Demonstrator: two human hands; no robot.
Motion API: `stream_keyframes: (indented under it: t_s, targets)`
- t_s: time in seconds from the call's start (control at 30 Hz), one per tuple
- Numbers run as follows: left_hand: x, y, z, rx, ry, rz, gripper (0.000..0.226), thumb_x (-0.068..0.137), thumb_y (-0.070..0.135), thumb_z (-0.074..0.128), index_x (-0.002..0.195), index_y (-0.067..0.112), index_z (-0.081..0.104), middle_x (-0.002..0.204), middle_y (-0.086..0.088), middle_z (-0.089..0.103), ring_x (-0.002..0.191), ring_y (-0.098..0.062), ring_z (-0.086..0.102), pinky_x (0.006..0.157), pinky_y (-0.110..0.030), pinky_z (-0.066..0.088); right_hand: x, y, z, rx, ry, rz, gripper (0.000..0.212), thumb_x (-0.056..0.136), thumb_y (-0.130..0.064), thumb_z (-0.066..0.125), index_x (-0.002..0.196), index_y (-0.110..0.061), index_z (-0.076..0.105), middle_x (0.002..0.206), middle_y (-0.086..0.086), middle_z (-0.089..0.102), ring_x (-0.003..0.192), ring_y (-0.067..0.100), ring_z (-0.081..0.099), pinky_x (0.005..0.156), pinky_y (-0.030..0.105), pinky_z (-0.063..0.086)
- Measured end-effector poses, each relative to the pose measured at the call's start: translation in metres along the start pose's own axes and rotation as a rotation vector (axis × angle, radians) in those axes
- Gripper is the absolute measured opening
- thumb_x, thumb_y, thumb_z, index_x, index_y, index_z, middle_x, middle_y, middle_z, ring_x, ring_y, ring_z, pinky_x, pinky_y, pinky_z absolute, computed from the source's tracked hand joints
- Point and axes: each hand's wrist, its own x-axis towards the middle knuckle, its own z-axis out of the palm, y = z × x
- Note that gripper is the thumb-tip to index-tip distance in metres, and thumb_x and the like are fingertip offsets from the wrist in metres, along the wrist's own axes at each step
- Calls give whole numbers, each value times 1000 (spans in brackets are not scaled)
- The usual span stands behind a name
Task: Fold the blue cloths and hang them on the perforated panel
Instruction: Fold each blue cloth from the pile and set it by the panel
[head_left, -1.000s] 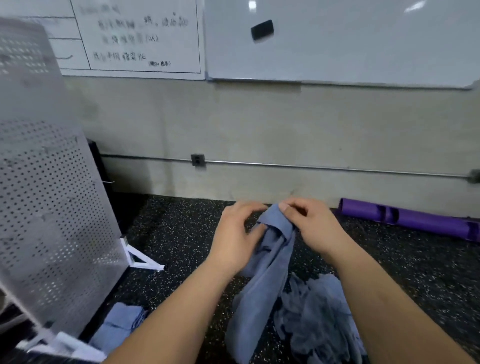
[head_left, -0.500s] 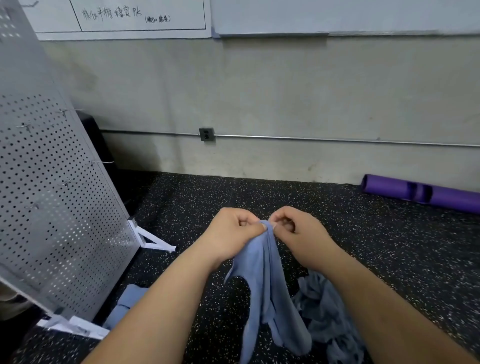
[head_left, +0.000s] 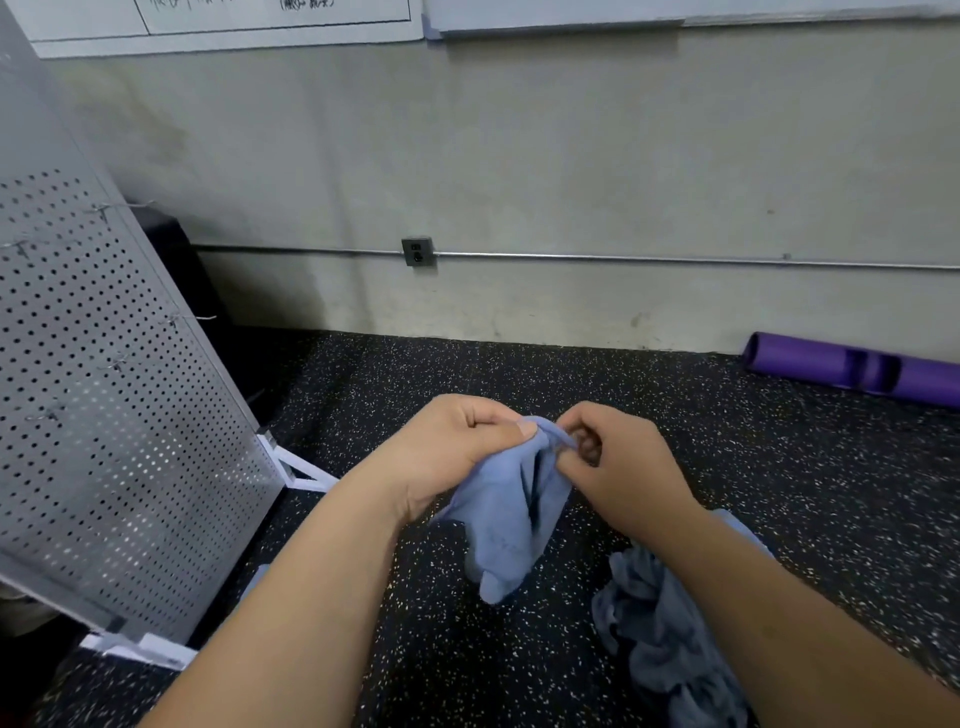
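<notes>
So the blue cloth (head_left: 511, 519) hangs way shorter than a second ago. It trailed down long then, and now it's bunched up between both hands, held up off to the right of the perforated panel (head_left: 104, 389). The left hand (head_left: 457, 452) pinches the top edge and the right hand (head_left: 618, 467) pinches it too, fingers curled tight. I'd say the folding is underway and the hanging isn't yet. No bin or basket that I can see; the spare cloths (head_left: 665, 639) just sit heaped on the floor, further right of the panel.

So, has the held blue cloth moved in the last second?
Yes: the held cloth has been drawn up, its tail now lifted away from the crumpled pile on the floor.
</notes>
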Motion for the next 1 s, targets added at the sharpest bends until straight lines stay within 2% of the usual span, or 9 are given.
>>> stream_keyframes:
  t_s: [0.13,0.23,0.33,0.5,0.6,0.67,0.8,0.93,1.0]
  targets:
    - [3,-3,-5,-62,88,31,19,97,24,77,98,6,83,96,-16,80,84,-20,70,82,-34,56,2,3,-9,-97,73,62,16,87,-22,67,81,-37,66,70,-20,66,61,7,60,62,34,57]
    - [2,-4,-4,-32,139,58,21,98,26,75,94,7,82,81,-6,77,70,-12,67,65,-24,53,0,5,-17,-157,48,71,14,88,-24,64,82,-37,64,69,-16,67,60,8,61,57,31,53]
    - [-2,-2,-2,-11,214,36,23,100,30,74,88,11,80,66,1,70,52,-10,57,48,-21,43,-2,6,-22,-190,-22,72,16,91,-21,61,85,-36,59,70,-11,64,60,7,55,55,29,45]
    - [-1,-4,-10,-6,355,76,31,96,39,79,88,9,81,80,-10,71,73,-19,54,66,-36,40,-7,5,-34,42,-115,67,20,98,-21,63,101,-40,60,85,-14,65,69,3,56,64,28,45]
    - [-4,-1,-15,-15,371,84,27,94,32,82,81,9,81,86,-2,80,81,-9,70,80,-29,52,-12,10,-43,71,-166,26,26,92,-29,79,106,-42,62,87,-14,63,78,6,58,71,25,46]
    - [-7,1,-17,13,354,78,25,93,30,82,79,9,81,85,-1,81,85,-6,75,79,-23,52,-14,15,-49,39,-174,18,37,85,-24,85,107,-43,62,89,-15,62,80,5,57,73,24,47]
    - [-7,-2,-20,-6,366,76,23,93,22,82,87,0,80,86,0,82,86,1,75,71,-12,52,-18,22,-60,4,-140,-10,46,79,-4,74,104,-41,60,91,-16,63,70,8,57,65,22,47]
    - [-5,-4,-24,-26,398,57,23,92,26,84,79,7,79,81,1,80,76,1,73,66,-16,52,-20,29,-67,-12,-34,11,40,78,-5,71,97,-39,60,89,-17,65,70,10,63,65,30,53]
    - [-4,-4,-26,-31,412,56,24,92,27,83,78,9,78,79,3,79,72,1,70,65,-17,52,-20,34,-69,-32,16,13,37,80,-6,71,94,-39,62,85,-15,67,72,8,64,66,28,53]
